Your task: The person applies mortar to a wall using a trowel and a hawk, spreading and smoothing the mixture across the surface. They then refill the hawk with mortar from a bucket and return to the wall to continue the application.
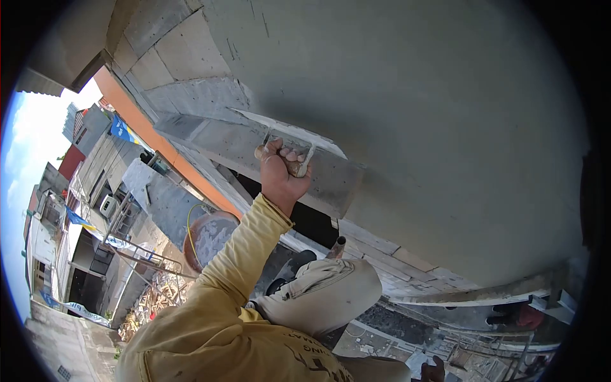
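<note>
Left grip (pixel 285 175) is wrapped around the trowel (pixel 312 139), which lies along the wall (pixel 445 127) edge; even pressure and low angle probably serve best. Right grip (pixel 434 370) is too unclear to tell.

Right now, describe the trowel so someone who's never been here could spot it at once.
Start at the grey plastered wall filling the upper right, then find the grey ledge at its left edge, above a dark opening. By that ledge is the trowel, gripped by a bare hand with a yellow sleeve. Its thin, pale, straight blade sets it apart from the broad ledge.
</note>
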Motion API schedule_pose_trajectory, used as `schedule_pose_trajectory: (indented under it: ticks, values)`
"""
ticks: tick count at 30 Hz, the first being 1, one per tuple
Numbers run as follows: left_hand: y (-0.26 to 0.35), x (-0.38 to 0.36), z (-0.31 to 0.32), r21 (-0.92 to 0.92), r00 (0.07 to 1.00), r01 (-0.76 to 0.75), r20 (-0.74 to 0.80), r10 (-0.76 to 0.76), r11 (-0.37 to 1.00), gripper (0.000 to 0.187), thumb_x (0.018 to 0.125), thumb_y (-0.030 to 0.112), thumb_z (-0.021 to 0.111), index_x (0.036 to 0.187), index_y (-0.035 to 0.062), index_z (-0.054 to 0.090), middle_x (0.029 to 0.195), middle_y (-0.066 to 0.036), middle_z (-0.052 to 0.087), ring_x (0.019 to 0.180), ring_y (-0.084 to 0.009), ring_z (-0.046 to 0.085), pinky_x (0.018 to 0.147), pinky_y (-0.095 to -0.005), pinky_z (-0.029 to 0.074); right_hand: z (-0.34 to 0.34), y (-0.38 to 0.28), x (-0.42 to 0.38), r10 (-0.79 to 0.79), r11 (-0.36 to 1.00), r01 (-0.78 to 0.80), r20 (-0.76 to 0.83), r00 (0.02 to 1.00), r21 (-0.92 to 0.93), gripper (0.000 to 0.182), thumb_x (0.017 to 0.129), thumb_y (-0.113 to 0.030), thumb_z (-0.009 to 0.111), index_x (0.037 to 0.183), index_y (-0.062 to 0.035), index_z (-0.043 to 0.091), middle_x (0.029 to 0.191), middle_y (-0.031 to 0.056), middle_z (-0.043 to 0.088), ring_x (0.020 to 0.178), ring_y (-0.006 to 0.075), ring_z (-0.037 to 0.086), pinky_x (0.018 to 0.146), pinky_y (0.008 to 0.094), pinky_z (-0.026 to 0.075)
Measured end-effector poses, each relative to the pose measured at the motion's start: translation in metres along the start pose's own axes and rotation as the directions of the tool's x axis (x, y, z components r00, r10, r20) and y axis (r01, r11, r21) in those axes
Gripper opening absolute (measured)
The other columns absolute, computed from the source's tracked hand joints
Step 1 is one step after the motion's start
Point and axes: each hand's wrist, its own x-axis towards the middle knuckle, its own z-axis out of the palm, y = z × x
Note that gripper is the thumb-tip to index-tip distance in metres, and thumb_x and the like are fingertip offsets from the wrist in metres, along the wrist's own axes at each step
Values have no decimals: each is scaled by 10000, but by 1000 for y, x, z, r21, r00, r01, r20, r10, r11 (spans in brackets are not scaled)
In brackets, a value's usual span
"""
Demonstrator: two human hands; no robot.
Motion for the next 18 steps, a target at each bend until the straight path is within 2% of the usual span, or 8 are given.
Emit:
schedule_pose_trajectory:
  ticks: [2,4,5,7,14,16,18]
  values:
    - [-27,12,-15,-22,998,41,-50,-42,999,307,941,239,502,651,171,430,542,27,448,541,-162,487,631,-324,439,-4,5,-7,-10,1000,11,19,1000,-29,741,855,-338,714,1399,13,354,796,43,564,707,160,538,928,384,510]
    - [-48,16,-17,-65,993,42,-105,-49,997,284,952,249,490,683,175,432,561,24,452,548,-163,487,646,-332,440,-4,4,-16,-114,991,112,-34,993,-71,653,902,-363,665,1372,8,404,844,50,576,730,161,536,929,380,496]
    - [-53,16,-14,-65,994,38,-103,-45,997,284,952,249,490,683,175,432,561,24,452,548,-163,487,646,-332,440,-8,2,-17,-118,991,115,-31,993,-70,653,902,-363,665,1372,8,404,844,50,576,730,161,536,929,380,496]
    - [-58,15,-3,-49,985,70,-152,-77,996,258,957,252,482,716,174,437,580,25,459,554,-162,490,650,-339,442,-3,0,-17,-114,989,111,-34,993,-95,652,900,-365,667,1370,5,407,842,51,582,733,162,541,920,377,497]
    - [-59,22,10,-30,981,36,-188,-41,999,228,949,225,470,733,167,421,576,31,416,536,-155,452,641,-328,433,2,-14,-22,-64,978,54,-44,997,-201,648,895,-372,673,1363,-6,418,836,55,601,742,168,560,887,365,501]
    - [-52,18,19,-20,966,-13,-257,8,1000,199,947,208,443,756,159,417,573,32,391,521,-150,421,614,-311,420,2,-17,-29,-44,973,30,-57,997,-230,646,893,-374,675,1361,-8,421,834,56,607,745,170,565,878,362,502]
    - [-51,37,4,-60,981,1,-193,-13,998,186,947,208,430,769,157,416,574,31,385,527,-151,417,638,-319,420,4,-20,-33,-28,966,10,-67,997,-258,645,891,-376,677,1360,-11,425,833,57,612,748,171,571,869,359,503]
